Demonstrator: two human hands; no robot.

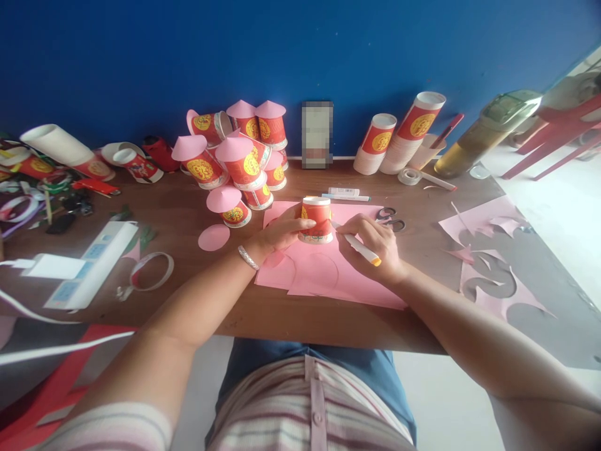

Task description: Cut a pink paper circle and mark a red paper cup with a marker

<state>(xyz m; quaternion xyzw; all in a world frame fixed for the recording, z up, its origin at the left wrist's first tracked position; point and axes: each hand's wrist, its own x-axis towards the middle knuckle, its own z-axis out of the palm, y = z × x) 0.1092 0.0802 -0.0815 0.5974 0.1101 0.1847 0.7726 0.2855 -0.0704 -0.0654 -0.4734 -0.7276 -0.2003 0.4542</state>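
Observation:
My left hand (284, 230) grips a red paper cup (320, 216) with gold print, turned upside down over pink paper. In my right hand (373, 244) is a white marker (360, 249) with an orange end; its tip meets or nearly meets the cup's right side. Beneath both hands lie pink paper sheets (312, 275) with round outlines drawn on them. A pink paper disc (214, 237) rests left of my left wrist. Black scissors (392, 218) lie just beyond my right hand, and another marker (347, 197) lies behind the cup.
Several red cups with pink cone tops (235, 153) stand back left. Stacked cups (413, 131), a tape roll (410, 176) and a gold bottle (486, 134) are back right. Pink scraps (507, 291) lie right, a power strip (94, 263) left. A phone (317, 134) leans against the wall.

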